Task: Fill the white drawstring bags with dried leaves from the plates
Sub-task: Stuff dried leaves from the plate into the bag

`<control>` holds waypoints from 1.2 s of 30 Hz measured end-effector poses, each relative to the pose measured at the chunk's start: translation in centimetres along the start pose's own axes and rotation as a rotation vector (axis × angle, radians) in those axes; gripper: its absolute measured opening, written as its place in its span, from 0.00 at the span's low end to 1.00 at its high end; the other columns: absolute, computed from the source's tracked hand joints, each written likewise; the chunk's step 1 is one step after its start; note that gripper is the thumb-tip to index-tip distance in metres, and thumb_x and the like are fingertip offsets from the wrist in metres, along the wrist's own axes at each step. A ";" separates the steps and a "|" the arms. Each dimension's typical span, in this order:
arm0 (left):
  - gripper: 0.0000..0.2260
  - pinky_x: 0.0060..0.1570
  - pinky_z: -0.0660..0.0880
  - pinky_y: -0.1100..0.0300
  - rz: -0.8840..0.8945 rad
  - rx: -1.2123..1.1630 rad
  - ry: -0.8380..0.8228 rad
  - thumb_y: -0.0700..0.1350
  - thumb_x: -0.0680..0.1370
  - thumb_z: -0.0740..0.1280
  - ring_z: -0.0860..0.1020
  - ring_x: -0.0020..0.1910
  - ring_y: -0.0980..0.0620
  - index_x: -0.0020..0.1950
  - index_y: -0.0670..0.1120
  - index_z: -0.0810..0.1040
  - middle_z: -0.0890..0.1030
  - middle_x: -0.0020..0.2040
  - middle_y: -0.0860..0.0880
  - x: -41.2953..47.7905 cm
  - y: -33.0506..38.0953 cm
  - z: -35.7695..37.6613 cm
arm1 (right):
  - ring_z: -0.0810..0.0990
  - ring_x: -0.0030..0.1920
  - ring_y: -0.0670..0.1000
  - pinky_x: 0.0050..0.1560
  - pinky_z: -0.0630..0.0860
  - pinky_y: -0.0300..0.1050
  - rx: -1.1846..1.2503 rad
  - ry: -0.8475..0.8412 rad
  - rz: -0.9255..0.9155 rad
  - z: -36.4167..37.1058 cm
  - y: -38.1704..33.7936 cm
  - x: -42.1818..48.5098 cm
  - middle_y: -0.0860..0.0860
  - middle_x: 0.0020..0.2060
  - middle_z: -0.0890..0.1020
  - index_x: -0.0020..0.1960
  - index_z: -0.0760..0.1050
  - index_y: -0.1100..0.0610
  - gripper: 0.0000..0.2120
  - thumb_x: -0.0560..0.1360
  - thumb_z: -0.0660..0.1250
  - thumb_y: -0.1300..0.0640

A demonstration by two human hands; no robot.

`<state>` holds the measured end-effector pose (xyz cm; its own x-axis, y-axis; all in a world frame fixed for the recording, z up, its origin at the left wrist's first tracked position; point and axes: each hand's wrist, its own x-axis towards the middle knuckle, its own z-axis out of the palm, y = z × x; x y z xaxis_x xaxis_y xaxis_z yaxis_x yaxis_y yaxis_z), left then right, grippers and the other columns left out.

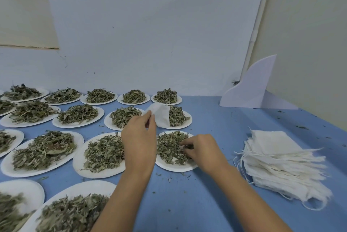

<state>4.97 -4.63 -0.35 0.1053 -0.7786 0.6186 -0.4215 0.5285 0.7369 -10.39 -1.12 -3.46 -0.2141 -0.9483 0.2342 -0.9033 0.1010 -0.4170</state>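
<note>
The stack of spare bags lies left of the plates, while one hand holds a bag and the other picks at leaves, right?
No: the head view shows the stack of spare bags right of the plates. The left hand does hold a bag, and the right hand picks at leaves.

left hand pinches a white bag, raised over the plates. right hand digs curled fingers into leaves on a plate. bag stack at right on blue table; more leaf plates to the left.
</note>
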 end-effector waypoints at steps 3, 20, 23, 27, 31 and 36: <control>0.12 0.40 0.65 0.66 0.015 0.026 -0.019 0.41 0.80 0.63 0.74 0.40 0.51 0.61 0.40 0.79 0.77 0.40 0.48 0.0 0.0 0.0 | 0.81 0.44 0.47 0.40 0.67 0.28 0.044 0.045 0.030 0.0 -0.1 0.0 0.51 0.50 0.84 0.58 0.81 0.51 0.14 0.75 0.66 0.62; 0.19 0.47 0.72 0.52 -0.003 0.215 -0.295 0.38 0.83 0.55 0.74 0.49 0.45 0.74 0.40 0.65 0.75 0.54 0.42 -0.3 -0.5 0.9 | 0.84 0.41 0.51 0.45 0.82 0.43 1.299 0.183 0.346 -3.0 -0.3 0.5 0.55 0.42 0.86 0.49 0.82 0.60 0.09 0.75 0.65 0.69; 0.19 0.47 0.72 0.50 -0.014 0.236 -0.340 0.36 0.82 0.53 0.73 0.47 0.44 0.74 0.40 0.64 0.74 0.54 0.41 -0.4 -0.5 1.2 | 0.85 0.38 0.50 0.39 0.82 0.42 1.562 0.083 0.317 -3.3 -0.9 0.6 0.55 0.39 0.86 0.46 0.80 0.61 0.09 0.76 0.63 0.70; 0.18 0.43 0.66 0.57 0.013 0.193 -0.359 0.35 0.82 0.53 0.70 0.45 0.46 0.72 0.40 0.68 0.73 0.50 0.41 -0.6 -0.3 1.6 | 0.85 0.37 0.50 0.34 0.80 0.40 1.591 -0.002 0.235 -3.1 -1.4 0.6 0.55 0.39 0.86 0.46 0.80 0.62 0.09 0.75 0.63 0.70; 0.14 0.49 0.65 0.68 -0.037 0.049 -0.264 0.43 0.82 0.60 0.76 0.55 0.50 0.65 0.43 0.76 0.80 0.55 0.46 -1.0 0.4 1.6 | 0.84 0.41 0.50 0.41 0.82 0.43 1.410 0.052 0.265 -2.4 -1.3 0.7 0.54 0.42 0.85 0.55 0.79 0.63 0.11 0.75 0.64 0.70; 0.06 0.38 0.68 0.74 -0.205 -0.143 -0.187 0.47 0.78 0.66 0.78 0.41 0.64 0.50 0.49 0.83 0.81 0.41 0.59 -0.9 0.7 1.6 | 0.83 0.47 0.51 0.56 0.79 0.50 1.310 0.127 0.270 -2.0 -1.4 0.9 0.54 0.47 0.85 0.54 0.80 0.59 0.12 0.74 0.66 0.69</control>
<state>3.13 -4.05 -0.84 0.0018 -0.9157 0.4019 -0.2760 0.3859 0.8803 -10.04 -1.49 -0.95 -0.4253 -0.9030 0.0616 0.1756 -0.1491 -0.9731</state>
